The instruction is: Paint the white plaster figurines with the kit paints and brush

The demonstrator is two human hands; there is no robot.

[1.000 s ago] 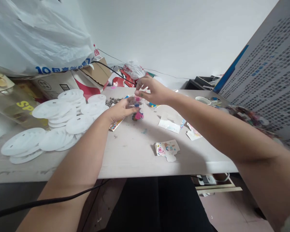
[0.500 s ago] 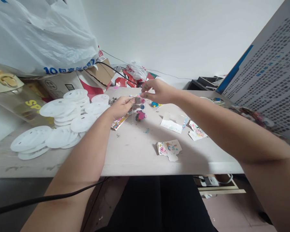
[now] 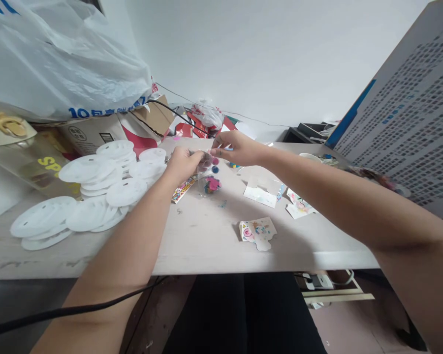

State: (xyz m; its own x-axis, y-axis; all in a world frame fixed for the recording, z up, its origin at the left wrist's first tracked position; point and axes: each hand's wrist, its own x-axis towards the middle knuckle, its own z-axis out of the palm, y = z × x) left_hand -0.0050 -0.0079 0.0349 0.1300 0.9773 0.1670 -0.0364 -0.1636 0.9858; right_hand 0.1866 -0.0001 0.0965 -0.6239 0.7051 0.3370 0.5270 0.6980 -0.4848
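Both hands meet over the far middle of the pale table [image 3: 192, 236]. My left hand [image 3: 182, 163] and my right hand [image 3: 233, 148] pinch the top of a small clear plastic bag [image 3: 207, 180] from either side. The bag hangs down to the tabletop and holds small pink, blue and green pieces. A printed paper strip [image 3: 181, 189] lies just under my left hand.
Stacks of white plastic discs [image 3: 96, 189] cover the left of the table. Printed cards [image 3: 257, 231] and a clear packet [image 3: 262, 191] lie to the right. Cardboard boxes [image 3: 96, 128] and a white plastic sack [image 3: 59, 59] stand behind. A black cable [image 3: 77, 309] crosses below the edge.
My hands have closed together on the top of the small bag, which now hangs lower with its bottom at the table. The view shifted slightly.
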